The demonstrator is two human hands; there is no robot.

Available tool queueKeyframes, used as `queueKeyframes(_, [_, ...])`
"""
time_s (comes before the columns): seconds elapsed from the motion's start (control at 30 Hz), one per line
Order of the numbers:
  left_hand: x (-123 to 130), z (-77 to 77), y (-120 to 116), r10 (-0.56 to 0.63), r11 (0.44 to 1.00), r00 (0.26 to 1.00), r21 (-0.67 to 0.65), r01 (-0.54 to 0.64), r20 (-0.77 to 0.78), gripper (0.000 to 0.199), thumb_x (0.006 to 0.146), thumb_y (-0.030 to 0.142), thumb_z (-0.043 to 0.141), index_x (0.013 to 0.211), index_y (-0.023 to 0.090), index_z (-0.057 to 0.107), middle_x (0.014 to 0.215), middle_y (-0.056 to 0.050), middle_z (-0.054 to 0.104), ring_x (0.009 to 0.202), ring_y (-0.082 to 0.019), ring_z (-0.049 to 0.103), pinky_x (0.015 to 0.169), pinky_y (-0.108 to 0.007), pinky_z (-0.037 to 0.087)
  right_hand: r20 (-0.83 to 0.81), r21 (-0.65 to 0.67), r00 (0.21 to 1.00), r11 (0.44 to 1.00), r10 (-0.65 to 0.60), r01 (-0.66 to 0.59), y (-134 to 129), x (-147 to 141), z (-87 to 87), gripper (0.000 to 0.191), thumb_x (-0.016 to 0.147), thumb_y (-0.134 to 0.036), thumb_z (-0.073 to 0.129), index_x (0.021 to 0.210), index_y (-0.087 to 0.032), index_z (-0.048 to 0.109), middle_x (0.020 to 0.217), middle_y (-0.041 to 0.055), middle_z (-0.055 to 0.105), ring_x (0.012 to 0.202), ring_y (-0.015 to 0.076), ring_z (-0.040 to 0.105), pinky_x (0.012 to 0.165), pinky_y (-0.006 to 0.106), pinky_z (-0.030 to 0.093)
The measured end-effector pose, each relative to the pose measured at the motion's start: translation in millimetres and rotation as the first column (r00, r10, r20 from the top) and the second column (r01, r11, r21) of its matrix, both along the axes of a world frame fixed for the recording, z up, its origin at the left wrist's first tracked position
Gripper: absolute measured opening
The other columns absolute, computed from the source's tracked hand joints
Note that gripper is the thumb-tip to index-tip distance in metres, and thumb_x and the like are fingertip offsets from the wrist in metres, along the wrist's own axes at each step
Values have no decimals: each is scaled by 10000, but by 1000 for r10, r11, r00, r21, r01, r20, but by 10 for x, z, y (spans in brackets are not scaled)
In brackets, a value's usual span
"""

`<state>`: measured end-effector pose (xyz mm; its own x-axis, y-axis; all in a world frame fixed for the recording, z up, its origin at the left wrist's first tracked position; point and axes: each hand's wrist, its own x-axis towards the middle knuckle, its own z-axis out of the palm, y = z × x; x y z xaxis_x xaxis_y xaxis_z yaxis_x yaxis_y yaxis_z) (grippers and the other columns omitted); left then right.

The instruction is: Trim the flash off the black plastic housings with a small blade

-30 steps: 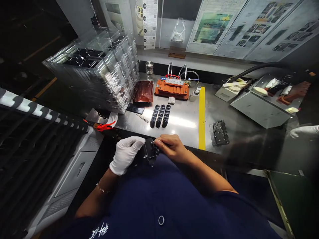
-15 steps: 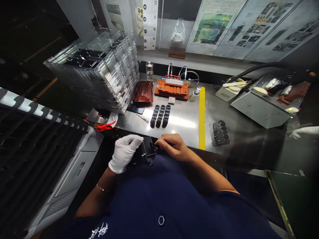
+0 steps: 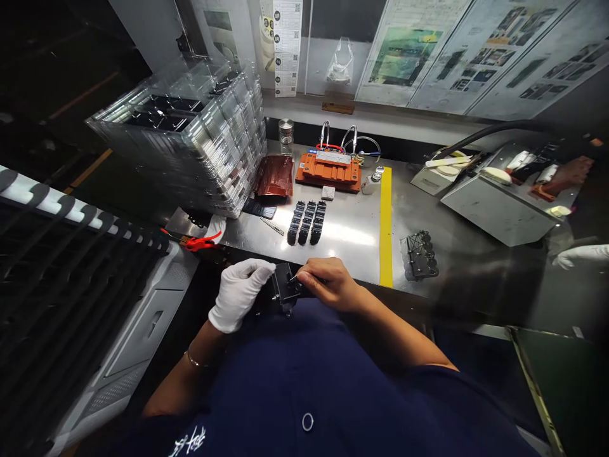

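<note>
My left hand (image 3: pixel 242 293), in a white glove, grips a black moulded plastic part (image 3: pixel 285 285) by its upper left edge, just off the bench's front edge. The part is tilted and has small pegs and ribs on it. My bare right hand (image 3: pixel 329 282) is closed in a pinch at the part's right side. A thin dark sliver shows at its fingertips, too small to name. On the bench beyond, three black ribbed strips (image 3: pixel 307 222) lie side by side.
Stacked clear plastic trays (image 3: pixel 214 146) rise at the left, with red-handled pliers (image 3: pixel 202 242) near the front edge. An orange fixture (image 3: pixel 330 170) stands at the back. Right of the yellow tape (image 3: pixel 386 228) lies another black part (image 3: pixel 420 255). Another person's gloved hand (image 3: pixel 578 256) is at far right.
My right hand's fingertips have shifted slightly against the black part, and the thin sliver shows more plainly. Both hands remain in nearly the same place.
</note>
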<state>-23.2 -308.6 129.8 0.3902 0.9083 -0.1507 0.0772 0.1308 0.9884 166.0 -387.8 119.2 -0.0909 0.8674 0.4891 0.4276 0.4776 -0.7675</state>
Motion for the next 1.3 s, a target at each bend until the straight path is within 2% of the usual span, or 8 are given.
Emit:
queueKeyframes(0.17, [10, 7, -29, -30, 998, 1000, 53, 30, -2, 308, 666, 472, 805, 656, 169, 752, 649, -18, 705, 607, -138, 591, 608, -237, 476, -103, -139, 983, 976, 155, -168, -6, 67, 32, 298, 970, -250, 480, 721, -132, 594, 596, -8, 511, 539, 71, 445, 531, 201, 366])
queueKeyframes(0.27, [12, 17, -26, -118, 990, 993, 74, 116, 16, 274, 700, 449, 787, 662, 179, 757, 645, -19, 710, 598, -138, 604, 590, -229, 481, -234, -237, 910, 887, 343, -396, -16, 151, 58, 378, 985, -334, 456, 677, -139, 560, 587, -11, 498, 532, 73, 444, 526, 207, 364])
queueKeyframes(0.33, [-1, 17, -6, -142, 984, 990, 108, 138, 23, 251, 715, 433, 780, 676, 185, 763, 652, -20, 717, 599, -141, 615, 590, -229, 489, -291, -247, 877, 855, 383, -455, -24, 190, 70, 412, 994, -381, 430, 676, -146, 543, 561, -21, 475, 513, 74, 435, 516, 209, 360])
queueKeyframes(0.47, [-38, 8, 35, -147, 974, 989, 171, 146, -7, 217, 735, 401, 770, 689, 189, 765, 657, -19, 722, 605, -145, 628, 596, -230, 498, -92, -201, 955, 934, 281, -294, -23, 177, 86, 426, 1002, -439, 395, 752, -142, 569, 632, 11, 540, 568, 90, 470, 559, 217, 379])
queueKeyframes(0.63, [-23, 11, 10, -177, 965, 984, 193, 177, -20, 226, 743, 402, 759, 679, 185, 758, 644, -20, 715, 594, -145, 623, 586, -233, 498, 159, -83, 956, 968, 247, -237, 3, 96, 68, 489, 903, -603, 518, 694, -161, 523, 616, -10, 497, 554, 87, 420, 528, 222, 305])
queueKeyframes(0.77, [1, 17, -16, -140, 974, 990, 174, 143, -28, 262, 724, 438, 764, 675, 181, 755, 646, -25, 712, 594, -149, 614, 592, -244, 498, 207, -59, 956, 978, 207, -199, 7, 78, 29, 534, 930, -590, 477, 592, -185, 393, 573, -36, 406, 519, 76, 346, 508, 232, 250])
queueKeyframes(0.97, [40, 5, -39, 1, 997, 999, 83, 3, -46, 401, 618, 557, 799, 631, 162, 732, 620, -22, 679, 595, -144, 568, 603, -253, 478, 307, 75, 951, 996, 24, -49, -1, 38, -16, 560, 960, -584, 408, 570, -183, 370, 575, -36, 368, 518, 79, 315, 502, 246, 211])
queueKeyframes(1.3, [109, -83, -109, 105, 993, 994, -56, -107, -33, 439, 665, 578, 762, 658, 146, 686, 626, 9, 616, 598, -122, 497, 596, -244, 430, 383, 187, 899, 971, -212, 149, 31, 21, -122, 581, 956, -624, 349, 685, -157, 563, 650, 6, 445, 584, 115, 389, 548, 252, 277])
